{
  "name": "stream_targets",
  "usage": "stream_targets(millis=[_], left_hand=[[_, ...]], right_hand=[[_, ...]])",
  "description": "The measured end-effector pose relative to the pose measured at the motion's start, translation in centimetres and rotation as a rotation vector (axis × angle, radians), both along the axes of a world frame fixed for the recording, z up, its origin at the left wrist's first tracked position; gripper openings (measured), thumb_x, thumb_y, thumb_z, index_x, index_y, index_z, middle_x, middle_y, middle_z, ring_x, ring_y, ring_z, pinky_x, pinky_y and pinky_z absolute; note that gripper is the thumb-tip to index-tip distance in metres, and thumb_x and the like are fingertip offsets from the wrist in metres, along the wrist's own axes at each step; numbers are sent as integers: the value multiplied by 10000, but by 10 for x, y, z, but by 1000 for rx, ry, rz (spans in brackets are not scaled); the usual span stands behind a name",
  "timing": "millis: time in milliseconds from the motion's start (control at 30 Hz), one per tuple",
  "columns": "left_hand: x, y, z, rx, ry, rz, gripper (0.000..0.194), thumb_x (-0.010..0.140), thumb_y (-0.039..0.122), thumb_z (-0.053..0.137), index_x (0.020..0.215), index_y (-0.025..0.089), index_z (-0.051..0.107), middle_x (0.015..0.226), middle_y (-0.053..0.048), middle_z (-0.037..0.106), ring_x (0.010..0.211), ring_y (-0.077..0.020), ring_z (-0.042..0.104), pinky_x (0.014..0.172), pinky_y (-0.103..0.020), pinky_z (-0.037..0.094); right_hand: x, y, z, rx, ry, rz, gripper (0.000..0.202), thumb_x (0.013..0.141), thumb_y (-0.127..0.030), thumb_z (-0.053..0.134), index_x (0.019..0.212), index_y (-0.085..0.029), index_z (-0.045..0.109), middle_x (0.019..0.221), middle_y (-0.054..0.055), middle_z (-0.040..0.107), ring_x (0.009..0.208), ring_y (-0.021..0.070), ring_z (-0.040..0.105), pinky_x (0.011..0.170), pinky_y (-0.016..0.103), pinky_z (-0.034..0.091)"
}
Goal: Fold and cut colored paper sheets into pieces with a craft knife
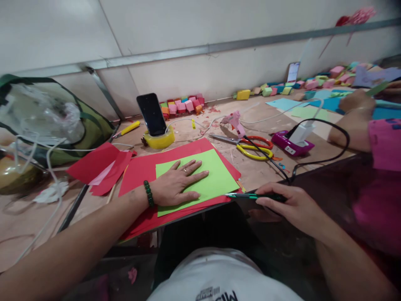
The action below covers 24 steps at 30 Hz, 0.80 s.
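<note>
My left hand (178, 182) lies flat with its fingers spread on a lime green sheet (216, 171). Under that sheet are several red sheets (138, 171) at the table's front edge. My right hand (288, 202) grips a green and black craft knife (247, 195) between thumb and fingers. The knife points left, and its tip is at the front right corner of the green sheet; whether it touches the paper I cannot tell.
Scissors (255, 151), a pink glue gun (234, 123) and a purple power strip (293, 143) with cables lie behind my right hand. A phone (152, 113) stands in a tape roll (159, 139). Another person's hand (357, 102) is at the right.
</note>
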<state>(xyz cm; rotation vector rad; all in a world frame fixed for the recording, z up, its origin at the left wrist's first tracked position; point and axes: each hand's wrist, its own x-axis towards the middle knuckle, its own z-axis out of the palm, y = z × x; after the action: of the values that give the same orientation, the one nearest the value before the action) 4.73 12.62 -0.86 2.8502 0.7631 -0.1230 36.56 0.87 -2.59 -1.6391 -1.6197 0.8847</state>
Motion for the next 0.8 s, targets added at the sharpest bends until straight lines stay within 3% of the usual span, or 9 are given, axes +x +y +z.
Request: stream_targets(millis=[400, 633, 800], left_hand=[[-1, 1, -1, -5, -3, 3, 694, 951, 644, 311, 1541, 298, 192, 1620, -120, 85, 1485, -324, 106, 1135, -610, 114], [-1, 0, 4, -68, -29, 22, 642, 988, 583, 243, 1543, 264, 192, 1621, -115, 83, 1489, -300, 97, 1149, -588, 101], [-1, 1, 3, -65, -39, 21, 642, 984, 580, 265, 1543, 272, 196, 1621, -113, 90, 1486, -316, 105, 1147, -595, 107]], right_hand=[[-8, -1, 8, 4, 13, -74, 321, 687, -541, 701, 749, -226, 706, 711, 37, 686, 637, 200, 620, 488, 270, 491], [-7, 4, 26, 25, -102, 24, 346, 741, -584, 654, 776, -243, 701, 717, 20, 655, 627, 178, 594, 523, 268, 517], [-10, 7, 24, 16, -108, 34, 357, 741, -594, 649, 770, -240, 692, 724, 28, 656, 659, 194, 601, 522, 270, 518]])
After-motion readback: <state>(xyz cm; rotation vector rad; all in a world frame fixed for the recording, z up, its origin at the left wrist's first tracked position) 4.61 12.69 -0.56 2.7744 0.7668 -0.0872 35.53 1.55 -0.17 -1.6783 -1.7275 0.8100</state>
